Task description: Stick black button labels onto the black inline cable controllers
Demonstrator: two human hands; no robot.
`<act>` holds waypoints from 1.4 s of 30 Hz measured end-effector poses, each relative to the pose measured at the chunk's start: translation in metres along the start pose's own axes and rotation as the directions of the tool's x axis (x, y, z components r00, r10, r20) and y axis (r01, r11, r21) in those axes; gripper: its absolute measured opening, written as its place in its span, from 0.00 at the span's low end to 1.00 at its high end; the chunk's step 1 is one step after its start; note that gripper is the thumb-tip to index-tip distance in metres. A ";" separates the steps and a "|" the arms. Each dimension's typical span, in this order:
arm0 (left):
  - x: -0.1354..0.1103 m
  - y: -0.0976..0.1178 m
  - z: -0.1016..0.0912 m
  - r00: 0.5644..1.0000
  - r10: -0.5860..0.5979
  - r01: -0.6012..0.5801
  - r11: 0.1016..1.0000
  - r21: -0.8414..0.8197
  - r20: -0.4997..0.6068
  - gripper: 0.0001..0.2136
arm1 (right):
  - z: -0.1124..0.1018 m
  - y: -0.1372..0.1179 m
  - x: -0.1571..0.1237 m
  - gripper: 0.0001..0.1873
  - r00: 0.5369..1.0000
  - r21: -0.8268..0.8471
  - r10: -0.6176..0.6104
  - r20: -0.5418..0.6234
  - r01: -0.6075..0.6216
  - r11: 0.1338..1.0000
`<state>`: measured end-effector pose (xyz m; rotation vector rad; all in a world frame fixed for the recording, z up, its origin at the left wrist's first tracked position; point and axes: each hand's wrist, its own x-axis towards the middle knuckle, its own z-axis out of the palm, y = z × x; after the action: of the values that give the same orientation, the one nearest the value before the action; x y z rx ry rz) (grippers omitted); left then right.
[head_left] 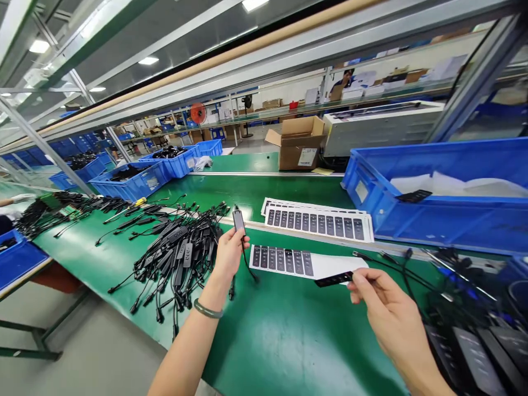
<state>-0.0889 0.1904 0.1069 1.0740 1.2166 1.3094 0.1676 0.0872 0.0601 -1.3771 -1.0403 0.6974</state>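
My left hand (228, 252) is closed around a black inline controller (238, 220) with a cable hanging from it, held upright above the green bench. My right hand (381, 300) pinches a narrow black label strip (334, 279) between thumb and fingers. Just beyond it lies a white label sheet (305, 264) with a row of black labels. A stack of fuller label sheets (319, 221) sits further back. A pile of black cables with controllers (177, 253) lies to the left of my left hand.
A large blue bin (437, 220) stands at right, more blue bins (142, 181) at back left, and a cardboard box (299, 144) behind. Finished black cables and units (466, 308) lie at the right edge. Another person's gloved hand (18, 199) shows far left.
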 end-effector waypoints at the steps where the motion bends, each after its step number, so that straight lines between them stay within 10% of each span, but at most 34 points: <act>1: -0.005 0.002 0.008 0.999 -0.030 0.034 0.995 -0.092 0.041 0.15 | 0.000 0.000 -0.001 0.16 1.000 0.045 0.006 -0.011 -0.006 0.999; 7: -0.046 -0.010 0.051 0.908 -0.232 0.358 0.861 -0.361 0.348 0.16 | -0.003 -0.004 -0.005 0.14 0.997 0.237 0.043 -0.070 -0.026 0.971; 13: -0.074 -0.035 0.064 0.785 -0.405 0.560 0.788 -0.256 0.469 0.24 | 0.000 -0.008 -0.012 0.12 1.000 0.276 0.013 0.015 -0.017 0.961; 42: -0.102 -0.044 0.065 0.594 -0.334 0.546 0.835 -0.062 0.732 0.27 | 0.013 -0.029 -0.020 0.15 0.974 0.085 0.133 0.182 -0.151 0.985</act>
<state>-0.0101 0.0952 0.0721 0.8450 0.6143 0.5443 0.1421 0.0716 0.0836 -1.3312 -1.0375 0.9786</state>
